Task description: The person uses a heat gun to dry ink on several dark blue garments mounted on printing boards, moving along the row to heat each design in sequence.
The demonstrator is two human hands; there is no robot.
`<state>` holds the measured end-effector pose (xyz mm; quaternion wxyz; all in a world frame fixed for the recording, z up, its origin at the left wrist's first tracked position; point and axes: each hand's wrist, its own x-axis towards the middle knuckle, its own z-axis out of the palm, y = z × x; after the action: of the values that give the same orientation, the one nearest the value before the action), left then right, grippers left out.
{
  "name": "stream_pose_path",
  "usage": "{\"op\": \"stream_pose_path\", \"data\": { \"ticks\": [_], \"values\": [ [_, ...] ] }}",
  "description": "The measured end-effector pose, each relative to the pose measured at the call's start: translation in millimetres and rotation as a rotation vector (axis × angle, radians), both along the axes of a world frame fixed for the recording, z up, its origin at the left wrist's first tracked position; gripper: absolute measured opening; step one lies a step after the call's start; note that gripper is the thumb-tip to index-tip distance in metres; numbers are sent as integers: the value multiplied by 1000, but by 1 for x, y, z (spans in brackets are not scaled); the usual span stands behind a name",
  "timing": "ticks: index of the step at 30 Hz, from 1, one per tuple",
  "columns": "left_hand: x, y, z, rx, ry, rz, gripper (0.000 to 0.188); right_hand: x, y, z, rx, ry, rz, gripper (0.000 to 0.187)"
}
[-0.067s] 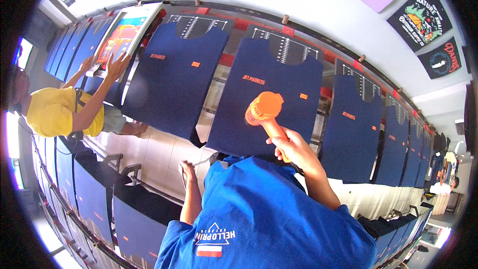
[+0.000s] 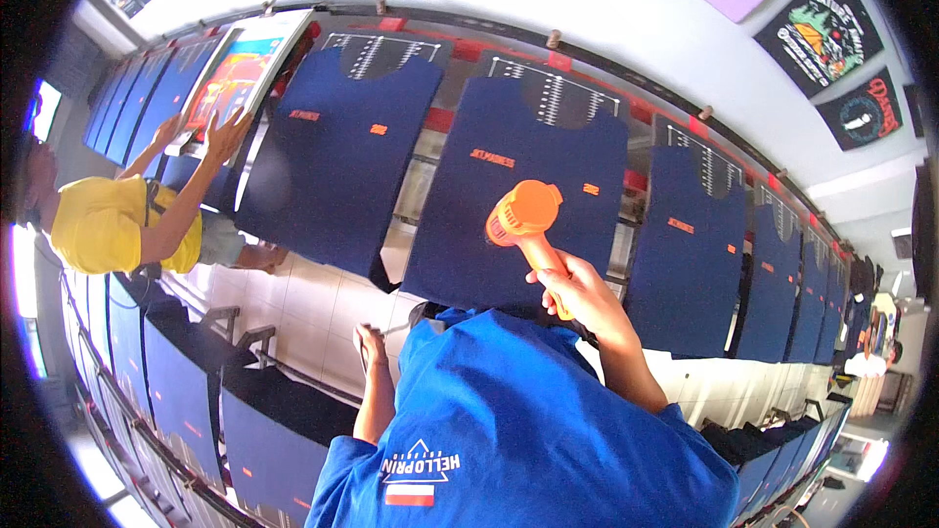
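My right hand (image 2: 579,295) is closed round the handle of an orange heat gun (image 2: 528,207). Its head hangs over a dark blue shirt panel (image 2: 465,225) lying flat on a printing board, between two small orange prints. The nozzle is hidden from above. Low at my left side, my left hand (image 2: 372,344) has its fingers curled round a thin cord (image 2: 396,329), which runs toward my waist. Another blue panel (image 2: 318,171) lies to the left, and one more (image 2: 685,254) to the right.
At the far left, a person in a yellow shirt (image 2: 122,223) has both hands on a framed printing screen (image 2: 240,73). A rail (image 2: 469,29) runs behind the boards. Behind me stands a second row of blue panels (image 2: 269,440). Printed samples (image 2: 820,29) hang on the wall.
The view has shifted slightly. The heat gun sits a little farther right over the panel. Both my hands keep their grip.
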<state>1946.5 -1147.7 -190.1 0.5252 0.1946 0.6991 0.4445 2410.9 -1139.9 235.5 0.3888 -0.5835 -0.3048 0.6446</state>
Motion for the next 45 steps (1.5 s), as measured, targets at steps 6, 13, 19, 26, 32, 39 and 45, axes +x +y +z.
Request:
{"op": "stream_pose_path", "data": {
  "ticks": [6, 13, 19, 26, 32, 39, 45],
  "values": [
    [11, -64, -15, -328, 22, -256, 42, 52, -44, 16, -79, -122, -235, 39],
    [37, -50, 31, -485, 81, -358, 43, 109, -81, 15, 13, -99, -416, 39],
    [119, -25, 58, -330, 78, -454, 36, 136, -108, 1, 123, 131, -681, 45],
    [215, -46, 96, -327, 178, -864, 48, 138, -121, -21, 110, 699, -427, 59],
    [209, -83, 177, -302, 276, -741, 44, 131, -106, -59, 46, 806, -30, 73],
    [113, -138, 178, -230, 202, -186, 36, 67, -66, -23, -38, 902, 185, 80],
    [23, -164, 152, -87, 169, 126, 34, -25, -34, -10, -83, 791, 159, 76]
  ]
}}
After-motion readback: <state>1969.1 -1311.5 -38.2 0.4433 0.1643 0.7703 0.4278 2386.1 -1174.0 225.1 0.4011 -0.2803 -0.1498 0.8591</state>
